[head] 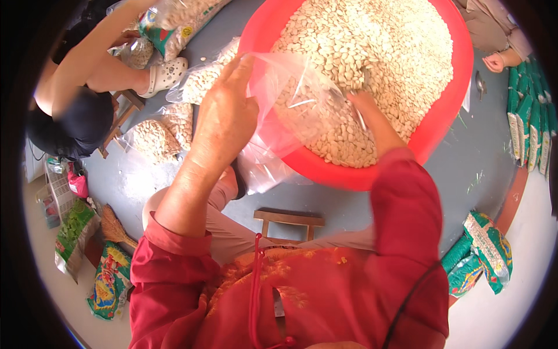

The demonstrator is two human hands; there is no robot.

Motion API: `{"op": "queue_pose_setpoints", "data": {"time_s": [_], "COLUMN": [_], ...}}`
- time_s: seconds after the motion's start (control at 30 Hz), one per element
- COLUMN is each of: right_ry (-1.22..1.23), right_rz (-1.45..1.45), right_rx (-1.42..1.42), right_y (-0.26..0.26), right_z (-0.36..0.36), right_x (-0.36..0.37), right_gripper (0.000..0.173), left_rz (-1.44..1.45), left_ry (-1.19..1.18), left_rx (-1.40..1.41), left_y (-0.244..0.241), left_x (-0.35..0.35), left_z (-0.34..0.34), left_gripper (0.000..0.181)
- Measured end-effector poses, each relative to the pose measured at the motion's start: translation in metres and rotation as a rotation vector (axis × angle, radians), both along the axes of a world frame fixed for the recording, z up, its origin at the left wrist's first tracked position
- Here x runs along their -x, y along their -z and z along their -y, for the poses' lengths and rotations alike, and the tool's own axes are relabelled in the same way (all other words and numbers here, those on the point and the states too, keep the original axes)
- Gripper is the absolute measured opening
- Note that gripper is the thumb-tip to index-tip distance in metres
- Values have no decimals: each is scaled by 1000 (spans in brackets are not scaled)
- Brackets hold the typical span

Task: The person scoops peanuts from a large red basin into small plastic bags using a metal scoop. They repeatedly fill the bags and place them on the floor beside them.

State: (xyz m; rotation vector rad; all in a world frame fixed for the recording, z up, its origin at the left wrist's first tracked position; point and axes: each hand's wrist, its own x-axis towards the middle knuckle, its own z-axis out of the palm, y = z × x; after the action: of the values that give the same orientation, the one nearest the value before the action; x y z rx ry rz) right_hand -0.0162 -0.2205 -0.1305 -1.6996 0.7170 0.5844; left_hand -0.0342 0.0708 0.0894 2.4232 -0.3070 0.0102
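A large red plastic tub in front of me holds a heap of pale flat seeds that look like pumpkin seeds. My left hand pinches the edge of a clear plastic bag and holds it spread at the tub's left side. Through the film the tub and seeds show. My right hand grips the handle of a metal scoop, close to the bag's mouth. Seeds are heaped over the scoop and hide most of it.
Filled clear bags lie on the grey floor at left, near a seated person's leg. Another person's hand and a metal spoon are at upper right. Green packets stand at right. A wooden stool is below me.
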Motion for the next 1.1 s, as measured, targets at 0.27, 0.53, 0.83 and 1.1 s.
{"op": "queue_pose_setpoints", "data": {"time_s": [0.27,0.53,0.83,1.1], "right_ry": [245,85,-167,-337], "right_rz": [296,182,53,-28], "right_rx": [-34,-10,66,-30], "right_y": [33,-105,-211,-197], "right_z": [-39,26,61,30], "right_x": [-26,52,139,147], "right_gripper": [18,18,14,18], "left_rz": [-48,-106,-209,-209], "left_ry": [-1,14,107,381], "left_rx": [-27,-92,-122,-71], "left_y": [12,36,66,61], "left_x": [-8,-22,-23,-3], "left_z": [4,30,86,109], "left_gripper": [54,58,55,59]}}
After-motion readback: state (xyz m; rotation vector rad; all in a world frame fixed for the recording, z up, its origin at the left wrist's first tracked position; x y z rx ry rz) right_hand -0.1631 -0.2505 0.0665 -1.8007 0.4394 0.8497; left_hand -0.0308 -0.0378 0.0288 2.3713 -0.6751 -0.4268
